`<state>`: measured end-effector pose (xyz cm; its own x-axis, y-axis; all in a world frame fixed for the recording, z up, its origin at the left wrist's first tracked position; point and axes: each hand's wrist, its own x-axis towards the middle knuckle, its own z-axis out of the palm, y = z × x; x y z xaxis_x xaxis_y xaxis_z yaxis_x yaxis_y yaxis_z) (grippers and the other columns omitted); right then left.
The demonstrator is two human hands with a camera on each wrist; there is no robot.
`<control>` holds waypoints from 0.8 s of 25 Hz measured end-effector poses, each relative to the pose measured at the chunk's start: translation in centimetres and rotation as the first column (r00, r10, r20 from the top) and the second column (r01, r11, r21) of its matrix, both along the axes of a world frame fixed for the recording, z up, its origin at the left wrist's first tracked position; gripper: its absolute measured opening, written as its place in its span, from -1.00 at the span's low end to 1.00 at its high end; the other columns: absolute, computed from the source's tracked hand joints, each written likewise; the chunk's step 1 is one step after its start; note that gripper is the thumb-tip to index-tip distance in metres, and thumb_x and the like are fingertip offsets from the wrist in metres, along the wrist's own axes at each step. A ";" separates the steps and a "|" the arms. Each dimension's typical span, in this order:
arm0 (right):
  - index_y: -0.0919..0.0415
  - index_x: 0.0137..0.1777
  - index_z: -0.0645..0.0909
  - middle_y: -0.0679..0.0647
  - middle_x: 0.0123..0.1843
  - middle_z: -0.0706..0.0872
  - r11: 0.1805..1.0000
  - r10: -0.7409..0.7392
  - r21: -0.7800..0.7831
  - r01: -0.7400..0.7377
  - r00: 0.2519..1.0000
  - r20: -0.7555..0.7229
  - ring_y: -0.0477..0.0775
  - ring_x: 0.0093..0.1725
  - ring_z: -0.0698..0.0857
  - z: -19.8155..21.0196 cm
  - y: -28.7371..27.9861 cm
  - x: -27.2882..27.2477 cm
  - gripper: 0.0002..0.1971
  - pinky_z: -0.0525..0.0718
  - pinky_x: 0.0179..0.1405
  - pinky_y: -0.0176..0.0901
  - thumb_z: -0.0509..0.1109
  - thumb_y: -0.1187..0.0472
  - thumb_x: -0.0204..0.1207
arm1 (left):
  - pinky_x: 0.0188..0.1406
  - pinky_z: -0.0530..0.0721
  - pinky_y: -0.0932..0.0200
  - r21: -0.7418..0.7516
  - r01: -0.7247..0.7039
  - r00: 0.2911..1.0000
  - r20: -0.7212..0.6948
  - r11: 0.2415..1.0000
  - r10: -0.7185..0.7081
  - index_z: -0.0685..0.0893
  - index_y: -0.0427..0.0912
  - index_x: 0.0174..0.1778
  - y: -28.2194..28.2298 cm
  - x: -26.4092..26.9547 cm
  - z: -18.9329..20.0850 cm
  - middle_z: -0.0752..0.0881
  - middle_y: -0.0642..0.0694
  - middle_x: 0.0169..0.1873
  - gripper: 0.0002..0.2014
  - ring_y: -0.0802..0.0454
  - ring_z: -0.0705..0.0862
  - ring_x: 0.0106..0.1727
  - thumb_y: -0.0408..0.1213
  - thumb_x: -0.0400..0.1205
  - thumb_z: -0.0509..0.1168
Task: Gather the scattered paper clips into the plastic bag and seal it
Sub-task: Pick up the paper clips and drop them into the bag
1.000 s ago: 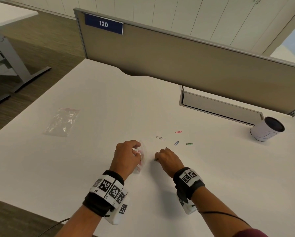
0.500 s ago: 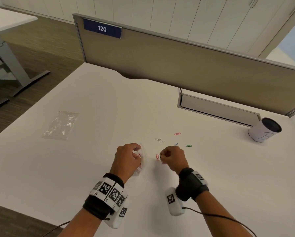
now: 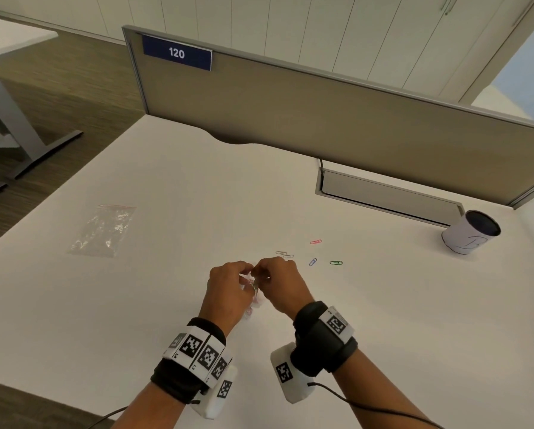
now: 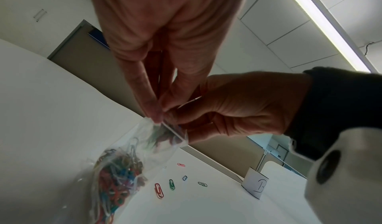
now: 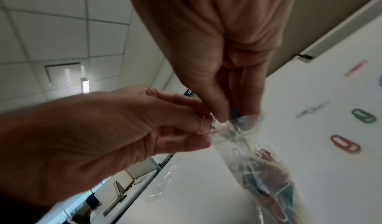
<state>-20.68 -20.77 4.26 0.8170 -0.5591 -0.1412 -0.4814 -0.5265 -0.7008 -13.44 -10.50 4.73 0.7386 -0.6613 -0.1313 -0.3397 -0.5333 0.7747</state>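
A small clear plastic bag (image 4: 117,175), holding several coloured paper clips, hangs between my hands just above the white desk (image 3: 383,320). My left hand (image 3: 247,271) pinches one side of the bag's rim (image 5: 208,132). The thumb and fingers of my right hand (image 5: 229,118) are pinched together at the bag's open mouth, with what looks like a blue clip between them. Loose clips lie beyond the hands: pink (image 3: 315,242), silver (image 3: 284,253), blue (image 3: 312,262) and green (image 3: 336,262). A red clip (image 4: 159,189) lies close by the bag, hidden under my hands in the head view.
A second, flat clear bag (image 3: 104,230) lies at the left of the desk. A white paper cup (image 3: 470,232) stands at the far right by a cable tray flap (image 3: 389,193). A tan divider panel (image 3: 321,119) walls off the back edge.
My right hand lifted off the desk, turned and moved left to the bag's mouth. The left hand raised the bag slightly. Both hands now meet.
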 end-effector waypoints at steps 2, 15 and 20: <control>0.26 0.19 0.67 0.19 0.14 0.79 0.995 0.063 -0.077 -0.067 0.996 -0.059 0.13 0.14 0.74 -0.4 0.1 0.0 -0.73 0.69 0.10 -0.18 0.24 0.41 0.58 | 0.03 0.76 0.13 -0.012 -0.007 1.000 0.002 1.000 0.007 0.69 -0.19 0.19 0.0 0.0 0.0 0.77 -0.16 0.08 -0.65 0.03 0.75 -0.05 -0.46 0.48 0.42; 0.39 0.31 0.48 0.37 0.36 0.48 0.953 -0.288 -0.218 0.212 0.858 -0.426 0.38 0.34 0.49 -6.5 -15.1 -5.2 -0.68 0.51 0.33 0.05 0.23 0.37 0.57 | 0.05 0.72 0.19 -0.017 -0.018 1.000 0.018 1.000 0.018 0.67 -0.21 0.22 -0.4 -0.3 -0.3 0.76 -0.14 0.09 -0.64 0.06 0.73 -0.05 -0.47 0.49 0.39; 0.31 0.26 0.56 0.27 0.31 0.52 0.974 -0.043 -0.224 -0.027 0.951 -0.305 0.31 0.35 0.50 -7.7 -12.3 -4.1 -0.69 0.54 0.31 0.04 0.19 0.49 0.56 | 0.01 0.70 0.25 -0.009 -0.015 1.000 0.022 1.000 0.015 0.67 -0.21 0.22 -0.7 -0.6 -0.2 0.76 -0.15 0.11 -0.64 0.05 0.73 -0.04 -0.48 0.49 0.38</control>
<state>-24.79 -33.08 -3.47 0.7493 -0.6114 -0.2545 -0.6585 -0.6471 -0.3842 -14.03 -11.19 4.54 0.7510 -0.6512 -0.1092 -0.3485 -0.5314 0.7721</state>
